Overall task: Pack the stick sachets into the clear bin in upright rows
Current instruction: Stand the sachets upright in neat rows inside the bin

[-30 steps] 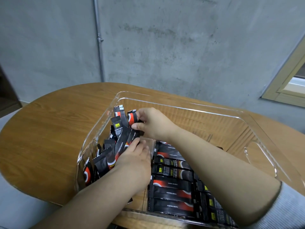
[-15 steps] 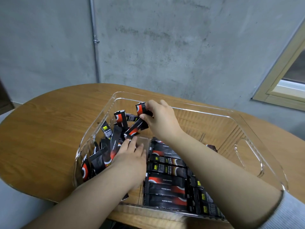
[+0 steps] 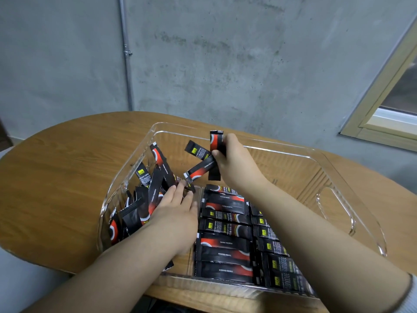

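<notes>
"INSTANT COFFEE" in small white letters beneath a yellow square logo on black stick sachets; other print illegible.

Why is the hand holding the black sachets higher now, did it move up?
Yes. The right hand gripping black-and-red stick sachets rose toward the clear plastic bin's far rim.

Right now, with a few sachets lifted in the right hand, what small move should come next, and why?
Probably bring the right hand down and left to set its sachets upright against the leaning row that the left hand braces with flat fingers. The bin floor just beyond that row looks bare, so there is room.
</notes>
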Action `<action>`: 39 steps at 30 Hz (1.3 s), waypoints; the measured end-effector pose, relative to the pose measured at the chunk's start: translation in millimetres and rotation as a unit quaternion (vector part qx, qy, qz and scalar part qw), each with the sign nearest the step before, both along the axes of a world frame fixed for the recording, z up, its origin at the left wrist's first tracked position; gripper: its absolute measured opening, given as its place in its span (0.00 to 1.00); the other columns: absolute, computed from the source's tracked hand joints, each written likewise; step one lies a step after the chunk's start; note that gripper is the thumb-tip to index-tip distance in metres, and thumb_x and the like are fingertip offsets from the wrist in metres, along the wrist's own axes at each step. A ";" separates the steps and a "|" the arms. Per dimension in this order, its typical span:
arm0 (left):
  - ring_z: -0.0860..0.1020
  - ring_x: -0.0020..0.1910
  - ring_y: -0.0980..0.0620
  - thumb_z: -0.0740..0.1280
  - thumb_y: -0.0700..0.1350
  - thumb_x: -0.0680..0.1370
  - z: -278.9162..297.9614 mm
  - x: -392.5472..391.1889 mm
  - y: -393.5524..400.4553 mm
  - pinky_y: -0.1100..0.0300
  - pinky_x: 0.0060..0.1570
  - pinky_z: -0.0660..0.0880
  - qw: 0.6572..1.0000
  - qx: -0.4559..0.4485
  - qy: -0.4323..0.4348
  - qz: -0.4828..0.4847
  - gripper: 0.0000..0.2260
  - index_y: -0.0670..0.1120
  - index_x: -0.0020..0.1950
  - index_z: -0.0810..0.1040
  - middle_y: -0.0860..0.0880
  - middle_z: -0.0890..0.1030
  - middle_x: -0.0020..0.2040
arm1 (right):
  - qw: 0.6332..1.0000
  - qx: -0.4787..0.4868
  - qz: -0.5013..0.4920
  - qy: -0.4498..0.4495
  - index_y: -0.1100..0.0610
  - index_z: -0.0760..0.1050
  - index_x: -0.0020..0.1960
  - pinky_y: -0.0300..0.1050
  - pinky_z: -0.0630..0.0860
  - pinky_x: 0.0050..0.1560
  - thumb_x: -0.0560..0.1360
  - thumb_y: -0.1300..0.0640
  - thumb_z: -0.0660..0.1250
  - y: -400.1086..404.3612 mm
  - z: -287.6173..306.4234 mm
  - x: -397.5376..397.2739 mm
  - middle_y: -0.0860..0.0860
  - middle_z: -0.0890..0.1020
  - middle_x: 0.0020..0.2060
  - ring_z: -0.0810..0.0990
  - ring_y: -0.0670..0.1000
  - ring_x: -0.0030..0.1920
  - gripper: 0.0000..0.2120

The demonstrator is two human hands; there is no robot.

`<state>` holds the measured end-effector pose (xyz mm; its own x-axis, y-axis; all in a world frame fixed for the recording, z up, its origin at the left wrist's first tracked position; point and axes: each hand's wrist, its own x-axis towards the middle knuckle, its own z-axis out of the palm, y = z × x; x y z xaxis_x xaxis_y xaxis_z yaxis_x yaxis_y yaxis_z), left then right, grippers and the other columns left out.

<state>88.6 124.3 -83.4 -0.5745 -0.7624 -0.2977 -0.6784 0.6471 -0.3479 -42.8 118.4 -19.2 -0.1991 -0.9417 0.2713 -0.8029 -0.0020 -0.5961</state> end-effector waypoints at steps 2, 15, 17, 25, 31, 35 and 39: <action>0.30 0.72 0.34 0.58 0.40 0.77 0.3 -0.7 0.0 0.42 0.72 0.32 1.000 0.003 -0.001 0.007 0.35 0.43 0.78 0.41 0.40 0.38 0.78 | 1.000 0.009 -0.012 -0.006 0.56 0.63 0.51 0.44 0.62 0.33 0.81 0.57 0.58 7.4 0.0 -7.6 0.50 0.73 0.43 0.71 0.49 0.38 0.04; 0.31 0.72 0.32 0.57 0.40 0.78 -2.7 1.0 -0.9 0.41 0.72 0.34 1.000 -0.003 -0.001 0.009 0.33 0.43 0.78 0.43 0.42 0.40 0.78 | 0.987 0.148 0.020 -0.064 0.51 0.72 0.46 0.40 0.75 0.45 0.77 0.52 0.65 80.4 -7.0 -34.2 0.46 0.80 0.41 0.79 0.45 0.41 0.04; 0.32 0.72 0.31 0.56 0.41 0.79 -3.1 1.5 -0.1 0.40 0.72 0.35 1.000 -0.008 -0.006 0.005 0.33 0.43 0.78 0.42 0.41 0.40 0.78 | 0.978 0.190 0.050 -0.069 0.51 0.71 0.44 0.32 0.72 0.39 0.77 0.52 0.66 91.8 -9.3 -33.1 0.43 0.78 0.37 0.76 0.39 0.35 0.06; 0.32 0.73 0.32 0.56 0.40 0.78 -0.2 0.4 0.5 0.41 0.73 0.36 1.000 0.003 0.001 0.010 0.33 0.43 0.78 0.42 0.41 0.40 0.78 | 0.920 0.335 0.159 -0.126 0.53 0.72 0.44 0.38 0.74 0.39 0.75 0.55 0.69 100.0 -13.5 -27.8 0.46 0.79 0.36 0.78 0.45 0.36 0.06; 0.33 0.73 0.32 0.57 0.43 0.79 -3.3 1.0 -0.3 0.41 0.73 0.36 1.000 -0.004 -0.007 0.010 0.33 0.44 0.78 0.42 0.42 0.41 0.78 | 0.860 0.444 0.236 -0.083 0.60 0.69 0.34 0.41 0.61 0.29 0.71 0.62 0.67 88.7 -9.8 -14.3 0.48 0.68 0.26 0.66 0.47 0.27 0.09; 0.32 0.73 0.32 0.58 0.42 0.79 -4.8 0.3 -1.2 0.41 0.73 0.36 1.000 -0.005 -0.008 0.012 0.33 0.44 0.78 0.42 0.42 0.41 0.78 | 0.849 0.465 0.244 -0.061 0.56 0.64 0.31 0.34 0.57 0.22 0.75 0.65 0.64 85.6 -13.2 -11.8 0.43 0.64 0.19 0.61 0.41 0.19 0.16; 0.33 0.73 0.32 0.56 0.40 0.78 -3.7 -0.3 -0.9 0.41 0.73 0.36 1.000 -0.004 -0.005 0.010 0.32 0.43 0.78 0.42 0.42 0.41 0.78 | 0.853 0.451 0.255 -0.062 0.51 0.73 0.33 0.32 0.67 0.36 0.77 0.60 0.66 92.1 -6.9 -19.1 0.41 0.73 0.24 0.71 0.39 0.28 0.14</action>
<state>88.4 123.4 -87.1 -0.5564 -0.7757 -0.2980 -0.6870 0.6311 -0.3601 -61.8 210.5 -26.0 0.3238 -0.7296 -0.6024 -0.7657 0.1719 -0.6198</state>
